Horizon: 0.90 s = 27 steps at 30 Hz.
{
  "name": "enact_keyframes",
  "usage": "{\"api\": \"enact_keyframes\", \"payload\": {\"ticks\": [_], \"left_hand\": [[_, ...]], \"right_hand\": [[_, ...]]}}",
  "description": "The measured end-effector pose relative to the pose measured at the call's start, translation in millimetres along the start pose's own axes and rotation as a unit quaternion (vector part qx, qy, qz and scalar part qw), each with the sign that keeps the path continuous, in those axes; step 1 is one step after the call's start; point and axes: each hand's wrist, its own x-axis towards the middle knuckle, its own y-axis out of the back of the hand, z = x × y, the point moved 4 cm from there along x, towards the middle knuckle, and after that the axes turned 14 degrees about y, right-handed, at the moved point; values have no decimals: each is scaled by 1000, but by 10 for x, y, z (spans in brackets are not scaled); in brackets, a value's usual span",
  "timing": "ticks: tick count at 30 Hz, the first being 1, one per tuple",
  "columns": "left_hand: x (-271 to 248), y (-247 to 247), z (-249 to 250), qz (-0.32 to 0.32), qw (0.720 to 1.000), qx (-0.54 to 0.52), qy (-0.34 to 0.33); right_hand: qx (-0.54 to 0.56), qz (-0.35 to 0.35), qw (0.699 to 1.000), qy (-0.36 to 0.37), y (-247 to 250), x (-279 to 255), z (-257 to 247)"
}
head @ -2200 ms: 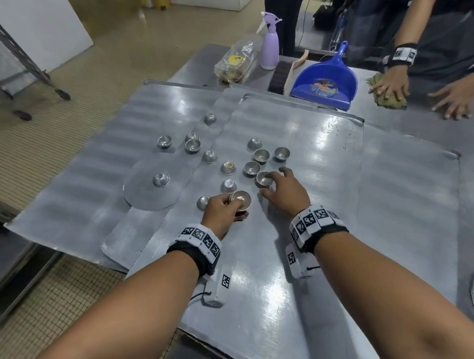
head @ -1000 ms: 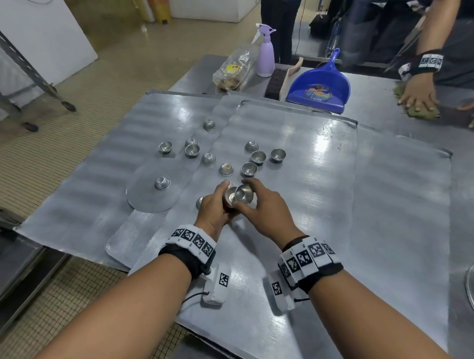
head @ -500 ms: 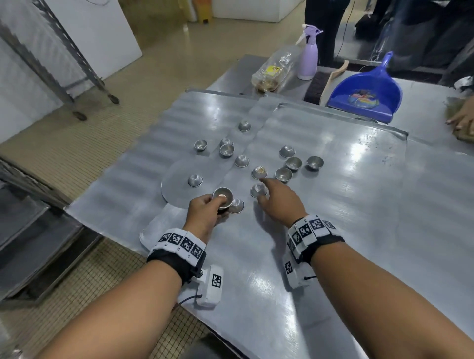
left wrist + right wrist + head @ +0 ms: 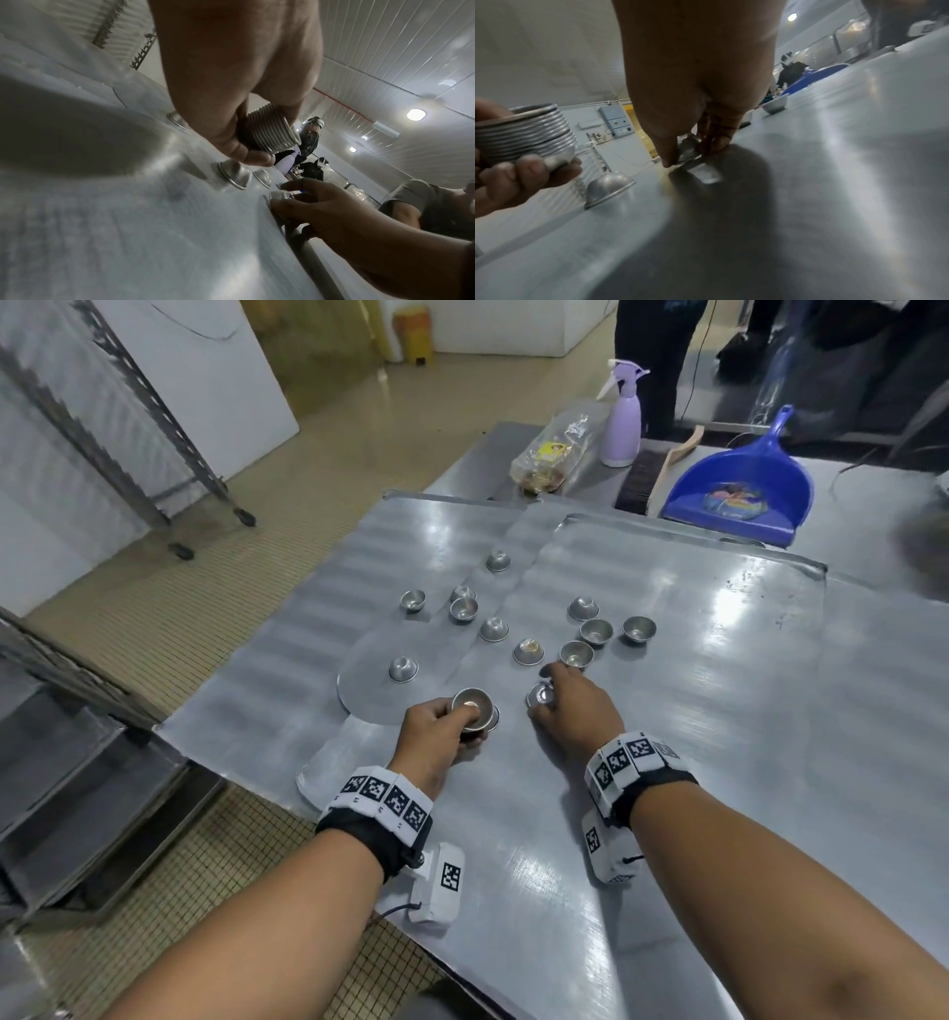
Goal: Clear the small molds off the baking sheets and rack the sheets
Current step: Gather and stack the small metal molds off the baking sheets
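Several small round metal molds (image 4: 595, 631) lie scattered, some upright and some upturned, on overlapping baking sheets (image 4: 693, 762). My left hand (image 4: 464, 724) grips a stack of nested molds (image 4: 471, 707) just above the sheet; the stack's ribbed rims (image 4: 272, 134) show in the left wrist view. An upturned mold (image 4: 608, 187) lies right beside the stack. My right hand (image 4: 543, 698) is down on the sheet, with thumb and fingers pinching one upturned mold (image 4: 686, 150). That same mold (image 4: 280, 195) shows at my right fingertips in the left wrist view.
A flat round metal disc (image 4: 369, 695) with one mold on it lies on the left sheet (image 4: 287, 660). Behind the sheets are a blue dustpan (image 4: 739, 495), a brush (image 4: 637, 480), a purple spray bottle (image 4: 624, 423) and a plastic bag (image 4: 549, 454). A wheeled metal rack (image 4: 128, 428) stands far left.
My right hand came off the stack and reached forward onto a single mold on the sheet. My left hand moved the stack left and down, next to an upturned mold.
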Motion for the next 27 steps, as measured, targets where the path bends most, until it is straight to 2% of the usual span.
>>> {"api": "enact_keyframes", "payload": {"ticks": [4, 16, 24, 27], "left_hand": [[-56, -177, -40, -24, 999, 36, 7], [-194, -869, -304, -131, 981, 140, 22], [-230, -1122, -318, -135, 980, 148, 14], [-224, -1189, -303, -135, 979, 155, 10]], "right_hand": [[9, 31, 999, -2, 115, -192, 83], [-21, 17, 998, -50, 495, -799, 607], [-6, 38, 996, -75, 605, -1132, 689], [-10, -5, 997, -74, 651, -1150, 719]]}}
